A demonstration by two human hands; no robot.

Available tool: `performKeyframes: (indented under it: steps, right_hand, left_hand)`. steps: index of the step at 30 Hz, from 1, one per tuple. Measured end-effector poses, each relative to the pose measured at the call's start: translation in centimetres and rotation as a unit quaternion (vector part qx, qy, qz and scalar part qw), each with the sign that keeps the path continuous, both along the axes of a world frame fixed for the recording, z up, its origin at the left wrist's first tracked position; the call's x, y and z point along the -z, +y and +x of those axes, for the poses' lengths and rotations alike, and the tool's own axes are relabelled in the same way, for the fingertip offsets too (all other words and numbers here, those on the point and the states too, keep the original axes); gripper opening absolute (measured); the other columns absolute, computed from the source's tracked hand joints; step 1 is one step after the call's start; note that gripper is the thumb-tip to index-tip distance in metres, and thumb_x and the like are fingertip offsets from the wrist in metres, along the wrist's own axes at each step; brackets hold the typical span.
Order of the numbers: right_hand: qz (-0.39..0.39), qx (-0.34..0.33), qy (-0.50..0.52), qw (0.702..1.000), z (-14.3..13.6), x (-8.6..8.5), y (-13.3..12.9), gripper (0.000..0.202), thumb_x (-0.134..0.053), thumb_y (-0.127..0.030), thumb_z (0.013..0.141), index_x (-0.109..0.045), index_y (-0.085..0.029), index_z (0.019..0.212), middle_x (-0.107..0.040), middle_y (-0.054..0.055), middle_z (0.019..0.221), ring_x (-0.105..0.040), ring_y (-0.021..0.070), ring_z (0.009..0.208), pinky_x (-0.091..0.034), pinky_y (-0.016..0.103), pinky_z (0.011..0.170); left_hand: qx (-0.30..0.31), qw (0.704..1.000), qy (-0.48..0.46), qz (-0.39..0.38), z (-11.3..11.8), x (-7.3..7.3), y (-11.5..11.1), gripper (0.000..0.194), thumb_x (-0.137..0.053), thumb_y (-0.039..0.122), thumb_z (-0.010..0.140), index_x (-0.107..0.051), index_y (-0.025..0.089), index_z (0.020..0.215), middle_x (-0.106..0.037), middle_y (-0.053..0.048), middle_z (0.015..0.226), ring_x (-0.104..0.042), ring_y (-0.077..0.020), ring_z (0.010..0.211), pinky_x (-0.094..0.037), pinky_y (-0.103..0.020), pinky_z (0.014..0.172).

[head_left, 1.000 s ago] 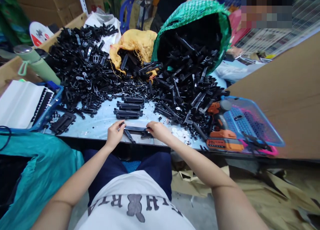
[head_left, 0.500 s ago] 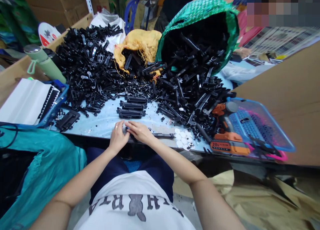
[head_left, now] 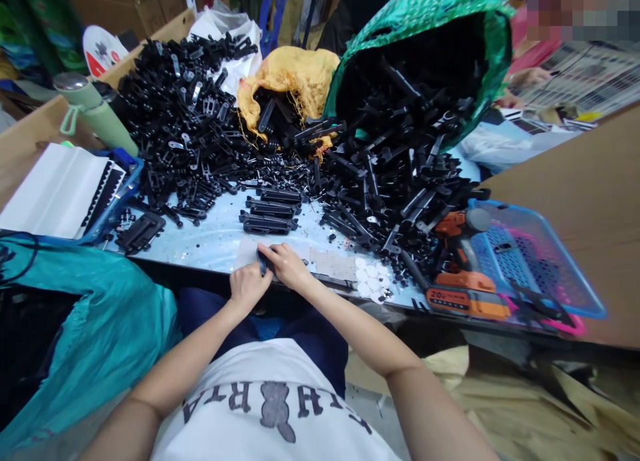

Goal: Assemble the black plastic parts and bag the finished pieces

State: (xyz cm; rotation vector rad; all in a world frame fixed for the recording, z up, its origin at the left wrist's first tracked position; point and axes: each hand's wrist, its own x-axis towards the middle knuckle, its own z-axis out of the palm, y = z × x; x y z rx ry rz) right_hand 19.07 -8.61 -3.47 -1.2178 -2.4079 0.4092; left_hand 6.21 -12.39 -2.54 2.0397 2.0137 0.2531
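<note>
At the table's front edge, my left hand [head_left: 249,284] is closed around a small black plastic part [head_left: 263,261] that stands up between my hands. My right hand [head_left: 287,264] presses its fingers on the same part from above and the right. Most of the part is covered by my fingers. Just beyond my hands lies a short row of assembled black pieces [head_left: 270,217]. To the right of my right hand is a long dark strip [head_left: 333,282] along the edge, beside a cluster of white round discs [head_left: 371,277].
Heaps of black parts [head_left: 170,121] cover the back, spilling from a green woven sack [head_left: 425,14] and a yellow bag [head_left: 295,67]. An orange cordless drill [head_left: 467,291] lies by a blue basket [head_left: 575,281]. At left stand a green bottle [head_left: 97,114] and paper [head_left: 55,191]. Another person's hand [head_left: 533,77] shows far right.
My left hand has turned into a closed grip, and the black part now rises between my hands. The whole view has shifted slightly, with the table appearing further right.
</note>
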Motion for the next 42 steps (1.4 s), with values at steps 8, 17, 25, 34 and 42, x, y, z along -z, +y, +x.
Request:
performKeyframes:
  steps: [8, 17, 25, 34, 42]
  right_hand:
    - [0.061, 0.009, 0.031, 0.998, 3.3, -2.3, -2.2, 0.051, -0.040, -0.013, 0.088, -0.037, -0.022, 0.138, -0.047, 0.012, 0.132, -0.045, 0.0228, 0.117, -0.038, 0.045, 0.100]
    - [0.076, 0.019, -0.051, 0.996, 11.4, 0.6, -4.5, 0.047, -0.047, -0.038, 0.090, -0.046, -0.015, 0.130, -0.062, 0.014, 0.107, -0.059, 0.0213, 0.095, -0.049, 0.035, 0.079]
    - [0.095, -0.015, -0.190, 0.977, 13.2, -1.3, -2.3, 0.047, -0.043, -0.051, 0.089, -0.060, -0.015, 0.113, -0.064, 0.012, 0.092, -0.056, 0.0183, 0.079, -0.040, 0.028, 0.064]
    - [0.000, -0.104, -0.027, 0.994, 12.0, -7.1, -5.8, 0.066, -0.026, -0.075, 0.080, -0.056, -0.019, 0.059, -0.049, 0.004, 0.052, -0.047, 0.0139, 0.053, -0.033, 0.027, 0.051]
    - [0.021, 0.062, 0.378, 0.924, 0.9, -3.4, -8.6, 0.067, 0.006, -0.057, 0.088, -0.051, -0.022, 0.084, -0.054, 0.010, 0.078, -0.055, 0.0191, 0.073, -0.047, 0.035, 0.067]
  left_hand:
    - [0.146, 0.985, -0.020, 0.087, -0.5, -1.6, 0.8, 0.035, -0.045, 0.042, 0.086, -0.064, 0.014, 0.092, -0.066, -0.015, 0.088, -0.062, -0.0285, 0.088, -0.044, -0.035, 0.071]
    - [0.415, 0.903, -0.073, 0.087, 3.1, -0.4, 4.5, 0.043, -0.059, 0.041, 0.080, -0.052, 0.015, 0.113, -0.061, -0.011, 0.099, -0.054, -0.0247, 0.097, -0.040, -0.037, 0.083]
    - [0.448, 0.886, -0.002, 0.118, 1.3, -0.9, 3.6, 0.052, -0.048, 0.041, 0.087, -0.042, 0.013, 0.130, -0.053, -0.016, 0.123, -0.052, -0.0254, 0.105, -0.038, -0.036, 0.084]
    - [0.418, 0.880, -0.190, 0.120, -0.8, -5.6, 1.3, 0.055, -0.022, 0.050, 0.093, -0.058, 0.019, 0.066, -0.059, -0.007, 0.060, -0.055, -0.0162, 0.059, -0.039, -0.028, 0.055]
    - [0.286, 0.800, -0.496, 0.178, 1.1, -6.9, -4.7, 0.071, -0.003, 0.058, 0.089, -0.063, 0.022, 0.075, -0.063, -0.008, 0.064, -0.060, -0.0181, 0.063, -0.049, -0.034, 0.060]
